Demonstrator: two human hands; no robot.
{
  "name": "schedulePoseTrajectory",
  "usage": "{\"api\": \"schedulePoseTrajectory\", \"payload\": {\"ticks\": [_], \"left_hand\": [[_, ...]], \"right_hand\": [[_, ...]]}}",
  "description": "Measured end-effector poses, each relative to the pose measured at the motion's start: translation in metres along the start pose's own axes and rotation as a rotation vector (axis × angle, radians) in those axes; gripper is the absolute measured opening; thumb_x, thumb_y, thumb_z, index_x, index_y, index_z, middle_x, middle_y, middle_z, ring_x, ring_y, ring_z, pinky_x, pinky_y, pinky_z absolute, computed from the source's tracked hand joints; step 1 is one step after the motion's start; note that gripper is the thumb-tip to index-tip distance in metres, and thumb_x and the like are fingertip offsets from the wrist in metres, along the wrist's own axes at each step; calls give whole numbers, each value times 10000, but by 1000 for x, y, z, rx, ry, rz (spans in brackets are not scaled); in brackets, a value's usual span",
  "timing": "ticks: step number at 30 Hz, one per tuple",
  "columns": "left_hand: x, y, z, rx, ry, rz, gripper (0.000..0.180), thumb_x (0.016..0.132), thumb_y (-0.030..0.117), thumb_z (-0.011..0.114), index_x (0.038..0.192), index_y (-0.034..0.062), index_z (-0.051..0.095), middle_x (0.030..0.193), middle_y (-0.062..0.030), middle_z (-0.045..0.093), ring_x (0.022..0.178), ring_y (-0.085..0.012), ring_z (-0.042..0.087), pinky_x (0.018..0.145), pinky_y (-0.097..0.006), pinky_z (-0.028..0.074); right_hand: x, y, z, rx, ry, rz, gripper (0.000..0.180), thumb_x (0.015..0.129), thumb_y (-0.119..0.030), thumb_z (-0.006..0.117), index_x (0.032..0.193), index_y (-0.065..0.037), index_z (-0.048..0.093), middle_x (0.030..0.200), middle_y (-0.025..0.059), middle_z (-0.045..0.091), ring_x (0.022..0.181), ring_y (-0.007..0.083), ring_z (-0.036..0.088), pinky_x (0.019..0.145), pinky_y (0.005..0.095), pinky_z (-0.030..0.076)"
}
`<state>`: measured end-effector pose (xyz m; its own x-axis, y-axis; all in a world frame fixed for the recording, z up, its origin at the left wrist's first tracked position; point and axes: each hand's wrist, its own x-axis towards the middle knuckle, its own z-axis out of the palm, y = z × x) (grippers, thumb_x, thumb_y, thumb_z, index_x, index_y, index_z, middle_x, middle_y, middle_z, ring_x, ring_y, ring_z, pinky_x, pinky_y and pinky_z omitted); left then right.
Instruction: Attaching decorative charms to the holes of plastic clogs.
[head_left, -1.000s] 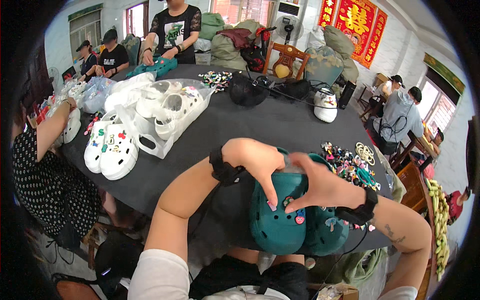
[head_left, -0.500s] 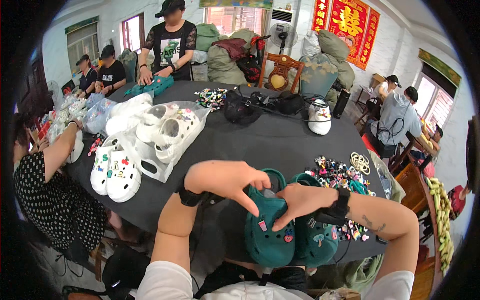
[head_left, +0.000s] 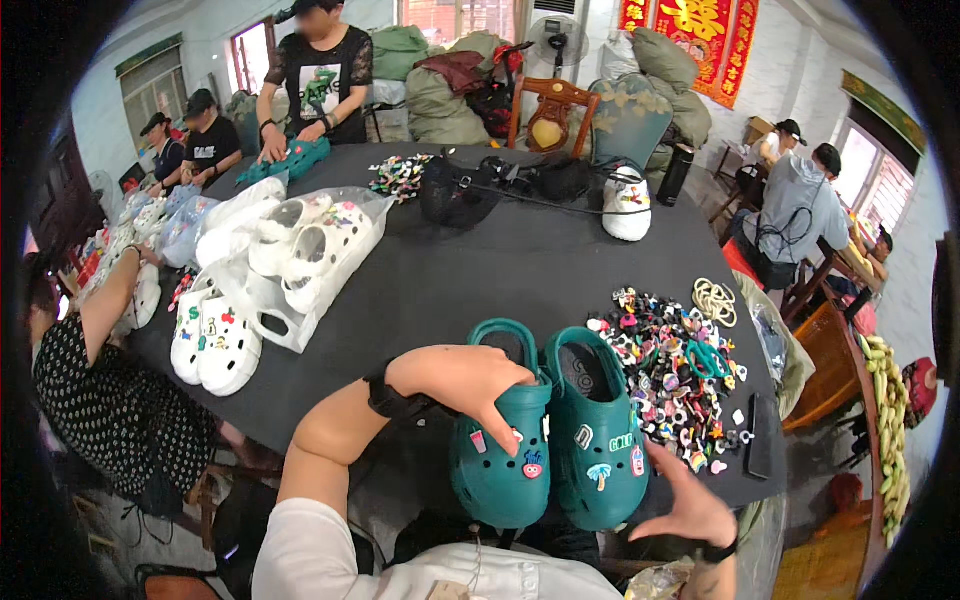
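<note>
A pair of dark green clogs stands on the near side of the black table, toes toward me. My left hand grips the left green clog, fingers at its opening and thumb over the upper. That clog carries a pink cup charm and a red-and-blue charm. On the right green clog are a palm-tree charm and other small charms. Next to that clog's outer side, my right hand is open with thumb and fingers spread, holding nothing.
A heap of shoe charms spreads to the right, with pale cord and a dark phone-like slab near it. White clogs and bagged pairs lie left. Across the table a person handles green clogs.
My right hand has come off the left clog and moved right and down, opening. The right clog now shows beside the left one. My left hand stays on its clog.
</note>
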<state>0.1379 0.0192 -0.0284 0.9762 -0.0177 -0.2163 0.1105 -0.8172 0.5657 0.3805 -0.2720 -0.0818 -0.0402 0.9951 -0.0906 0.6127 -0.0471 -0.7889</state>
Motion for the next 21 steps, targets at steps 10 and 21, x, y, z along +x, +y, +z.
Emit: {"api": "schedulePoseTrajectory", "payload": {"ticks": [10,21], "left_hand": [[2,5,-8,-108,-103,3,554,724,445,786,969,-35,658,869,-173,687,833,-272,668,706,-372,513],[7,27,-1,125,142,-75,802,644,491,812,1254,52,529,926,-170,695,845,-366,671,738,-407,521]], "right_hand": [[34,33,85,449,199,-319,1496,455,-118,956,1463,-133,-149,1465,239,209,1330,354,349,1077,523,333],[62,25,99,421,218,-324,1415,526,-57,923,1474,-143,-124,1470,219,174,1318,351,350,1055,500,377]]}}
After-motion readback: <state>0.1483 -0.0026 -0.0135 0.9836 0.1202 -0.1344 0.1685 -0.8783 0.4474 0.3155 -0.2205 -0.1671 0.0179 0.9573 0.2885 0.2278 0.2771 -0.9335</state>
